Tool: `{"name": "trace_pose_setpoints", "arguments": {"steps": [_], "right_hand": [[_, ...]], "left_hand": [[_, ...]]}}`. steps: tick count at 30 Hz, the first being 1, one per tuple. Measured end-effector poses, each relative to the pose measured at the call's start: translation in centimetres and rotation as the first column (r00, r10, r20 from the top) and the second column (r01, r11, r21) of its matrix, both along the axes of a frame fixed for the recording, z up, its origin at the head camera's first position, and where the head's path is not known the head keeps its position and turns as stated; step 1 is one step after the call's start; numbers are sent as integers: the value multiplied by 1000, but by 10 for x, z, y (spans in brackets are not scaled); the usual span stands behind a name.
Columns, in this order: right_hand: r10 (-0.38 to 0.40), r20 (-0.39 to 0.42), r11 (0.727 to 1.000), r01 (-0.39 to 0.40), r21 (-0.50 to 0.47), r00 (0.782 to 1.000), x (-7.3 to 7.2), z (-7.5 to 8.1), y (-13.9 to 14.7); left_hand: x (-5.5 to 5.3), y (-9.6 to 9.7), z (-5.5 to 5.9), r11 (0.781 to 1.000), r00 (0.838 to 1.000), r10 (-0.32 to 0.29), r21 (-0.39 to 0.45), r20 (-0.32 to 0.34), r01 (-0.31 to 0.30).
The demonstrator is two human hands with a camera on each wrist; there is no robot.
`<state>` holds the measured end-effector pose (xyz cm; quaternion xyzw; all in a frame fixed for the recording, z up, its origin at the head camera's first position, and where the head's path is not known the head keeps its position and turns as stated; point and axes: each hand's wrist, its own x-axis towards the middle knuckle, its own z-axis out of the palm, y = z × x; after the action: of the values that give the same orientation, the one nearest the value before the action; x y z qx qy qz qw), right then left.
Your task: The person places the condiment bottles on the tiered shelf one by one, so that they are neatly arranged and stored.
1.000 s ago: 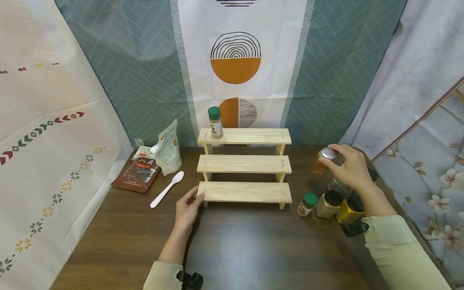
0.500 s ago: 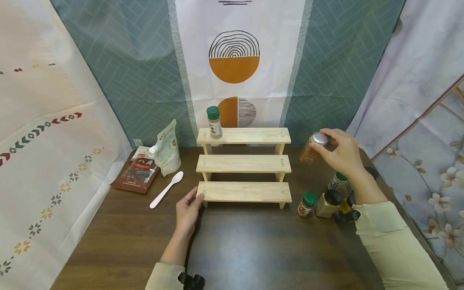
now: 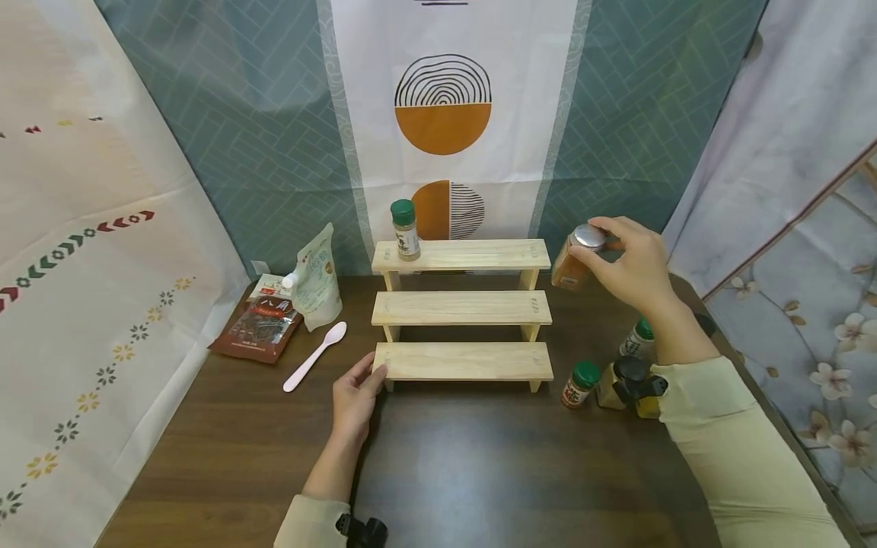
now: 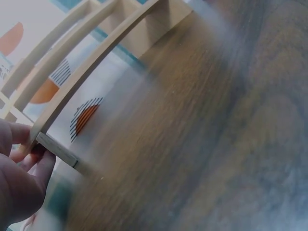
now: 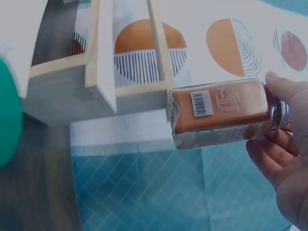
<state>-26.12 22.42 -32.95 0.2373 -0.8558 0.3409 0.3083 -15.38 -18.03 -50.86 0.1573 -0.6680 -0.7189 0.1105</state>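
My right hand holds a square glass spice jar by its silver lid, fingers and thumb around the cap. Orange-brown powder fills the jar, and a barcode label shows on its side. It hangs tilted in the air just right of the top step of a three-tier wooden rack. At the rack's lower left end, my left hand grips the edge of the bottom step between thumb and fingers, also seen in the left wrist view. A green-capped spice jar stands at the left of the top step.
Right of the rack stand a green-capped jar, another green-capped jar and black-lidded jars, partly hidden by the right arm. On the left lie a pink spoon, a brown packet and a standing spouted pouch. Cloth hangs behind.
My right hand has carried the orange-brown jar up and to the left, from above the jars on the right to beside the rack's top step. The left hand stays at the rack.
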Motion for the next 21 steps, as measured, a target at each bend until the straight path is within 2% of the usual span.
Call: {"name": "trace_pose_setpoints", "arguments": {"steps": [10,15,21], "right_hand": [[72,-19,997,-72,-9,997,-12,16,-27],[109,-40,994,-110,-15,993,-19,19,-42],[148,-13,988,-149,-33,989,-26,18,-63]], "left_hand": [[-2,0,0,999,1000,22,33,17,-22],[-2,0,2,1000,999,14,28,37,-15],[-5,0,3,1000,999,4,24,51,-5]]}}
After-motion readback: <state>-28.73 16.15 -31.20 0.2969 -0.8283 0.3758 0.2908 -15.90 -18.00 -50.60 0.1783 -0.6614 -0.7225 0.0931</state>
